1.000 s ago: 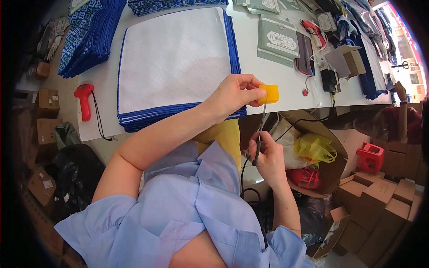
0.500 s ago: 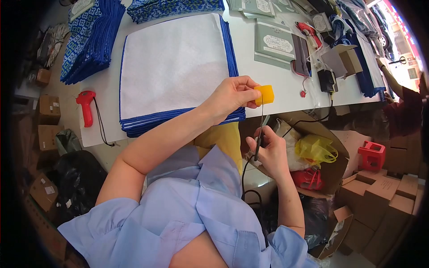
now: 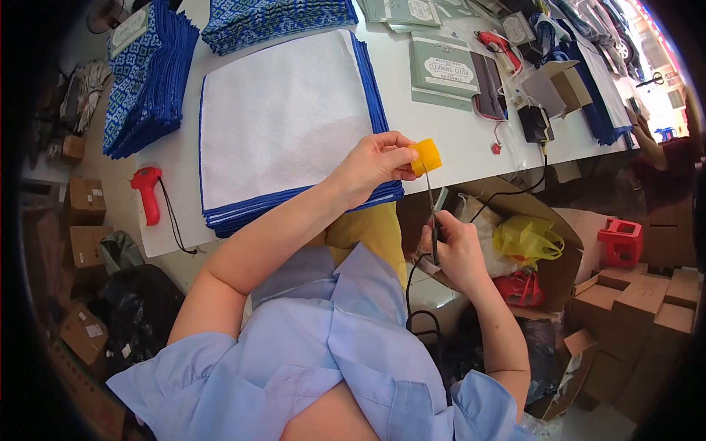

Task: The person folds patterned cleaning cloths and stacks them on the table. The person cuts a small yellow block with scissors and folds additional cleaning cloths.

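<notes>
At eleven o'clock from my right hand (image 3: pixel 460 250), closed round scissors (image 3: pixel 434 239), my left hand (image 3: pixel 373 167) pinches a yellow piece (image 3: pixel 429 154)

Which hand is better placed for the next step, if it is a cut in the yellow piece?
Probably the right hand: it holds the scissors, which point up and reach the yellow piece. The left hand pinches that piece, so it seems better suited to steadying it.

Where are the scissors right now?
In the head view, right of centre below the white table's front edge: the right hand holds the scissors, blades reaching up to the yellow piece in the left hand.
</notes>
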`<state>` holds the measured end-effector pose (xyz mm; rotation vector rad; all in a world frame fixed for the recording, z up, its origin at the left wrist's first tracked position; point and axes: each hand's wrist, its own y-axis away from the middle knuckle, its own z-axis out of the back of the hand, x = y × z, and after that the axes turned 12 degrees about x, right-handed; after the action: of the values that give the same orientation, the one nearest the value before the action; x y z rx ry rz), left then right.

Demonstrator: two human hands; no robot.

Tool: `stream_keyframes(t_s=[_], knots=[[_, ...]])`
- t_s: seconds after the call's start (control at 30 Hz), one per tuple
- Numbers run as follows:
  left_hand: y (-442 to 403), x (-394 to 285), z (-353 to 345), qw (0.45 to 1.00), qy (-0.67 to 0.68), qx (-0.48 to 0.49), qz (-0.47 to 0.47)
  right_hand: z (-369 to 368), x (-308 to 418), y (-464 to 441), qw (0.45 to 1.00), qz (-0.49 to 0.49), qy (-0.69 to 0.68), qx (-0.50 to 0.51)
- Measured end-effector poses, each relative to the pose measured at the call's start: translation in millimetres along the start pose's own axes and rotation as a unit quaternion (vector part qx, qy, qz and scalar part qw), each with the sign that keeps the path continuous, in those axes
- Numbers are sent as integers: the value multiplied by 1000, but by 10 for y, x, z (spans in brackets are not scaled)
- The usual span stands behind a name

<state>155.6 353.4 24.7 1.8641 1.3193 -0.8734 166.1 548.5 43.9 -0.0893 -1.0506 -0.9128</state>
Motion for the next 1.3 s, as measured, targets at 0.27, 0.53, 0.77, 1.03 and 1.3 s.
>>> stream_keyframes(t_s=[0.27, 0.53, 0.77, 1.03, 1.3], knots=[[-14, -22, 9, 997, 63, -28, 29, 141, 60, -13, 998, 29, 52, -9], [-26, -10, 28, 996, 81, -28, 27, 134, 14, -66, 988, 41, 145, -29], [-2, -10, -2, 999, 48, -19, 16, 178, 59, -51, 986, -7, 166, -5], [-86, -58, 0, 993, 99, -59, 22, 335, 106, -111, 969, 27, 244, 4], [-149, -366, 115, 992, 99, -64, -38, 347, 145, -88, 997, 32, 67, 27]])
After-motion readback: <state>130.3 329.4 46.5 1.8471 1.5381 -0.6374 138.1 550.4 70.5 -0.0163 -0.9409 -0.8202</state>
